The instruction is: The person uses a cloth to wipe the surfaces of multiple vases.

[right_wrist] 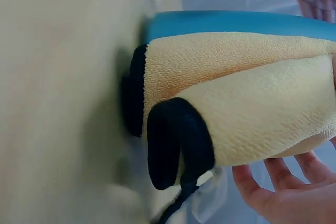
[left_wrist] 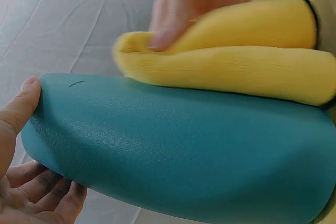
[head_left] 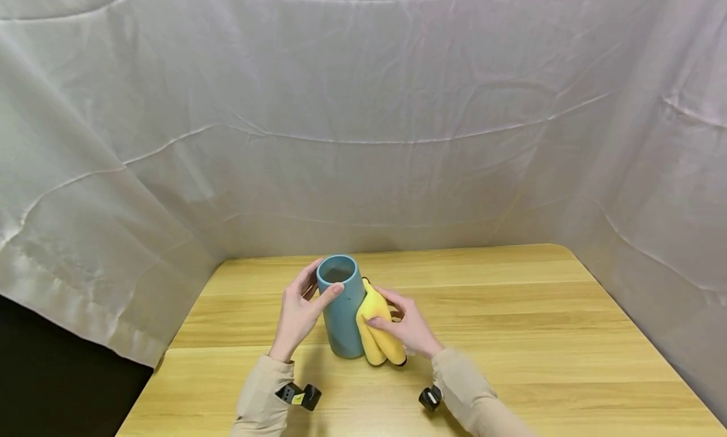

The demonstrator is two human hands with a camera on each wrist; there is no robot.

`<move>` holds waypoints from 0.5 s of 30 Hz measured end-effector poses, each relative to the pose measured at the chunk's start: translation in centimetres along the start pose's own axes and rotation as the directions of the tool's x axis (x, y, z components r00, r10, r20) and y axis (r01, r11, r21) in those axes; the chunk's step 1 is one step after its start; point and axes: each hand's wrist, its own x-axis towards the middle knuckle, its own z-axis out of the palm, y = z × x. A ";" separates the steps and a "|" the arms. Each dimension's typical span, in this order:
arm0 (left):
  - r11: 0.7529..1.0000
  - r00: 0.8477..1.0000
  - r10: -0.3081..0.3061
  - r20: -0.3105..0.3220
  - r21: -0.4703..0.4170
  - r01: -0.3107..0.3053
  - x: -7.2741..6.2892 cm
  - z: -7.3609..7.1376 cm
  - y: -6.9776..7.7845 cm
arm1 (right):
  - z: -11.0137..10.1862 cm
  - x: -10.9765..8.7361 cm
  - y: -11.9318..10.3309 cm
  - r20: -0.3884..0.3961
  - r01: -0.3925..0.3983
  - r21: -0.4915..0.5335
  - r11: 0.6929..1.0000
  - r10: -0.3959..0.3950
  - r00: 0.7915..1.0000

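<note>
A blue-green vase (head_left: 344, 323) with an open round mouth stands on the wooden table, and a short dark mark shows near its rim in the left wrist view. My left hand (head_left: 300, 311) grips the vase near the top, thumb in front and fingers around the far side. A yellow cloth (head_left: 375, 320) with black edging lies bunched against the vase's right side. My right hand (head_left: 411, 326) pinches this cloth between thumb and fingers. In the right wrist view the folded cloth (right_wrist: 252, 108) hangs down with its dark edge and a loose strap close over the table.
The light wooden table (head_left: 539, 336) stretches out on both sides of the hands. Pale grey fabric (head_left: 386, 140) hangs behind it and at the sides. A dark area (head_left: 62, 367) shows at the lower left. Both sleeves carry small black wrist cameras.
</note>
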 end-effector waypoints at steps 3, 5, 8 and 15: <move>1.000 1.000 0.000 -0.001 0.003 0.000 0.0 0.0 0.0 | 0.2 -0.4 0.7 -0.005 -0.034 0.010 0.999 0.034 0.999; 1.000 1.000 0.001 -0.001 0.002 -0.001 0.0 0.0 0.0 | 0.3 -0.5 0.8 -0.008 -0.041 0.015 0.999 0.041 0.999; 1.000 1.000 -0.001 -0.001 0.005 0.001 0.0 0.0 -0.1 | 0.3 -0.5 0.7 -0.007 -0.039 0.014 0.999 0.039 0.999; 1.000 1.000 0.002 0.000 0.001 -0.002 0.0 0.0 -0.1 | 0.3 -0.4 0.6 -0.004 -0.033 0.011 0.999 0.033 0.999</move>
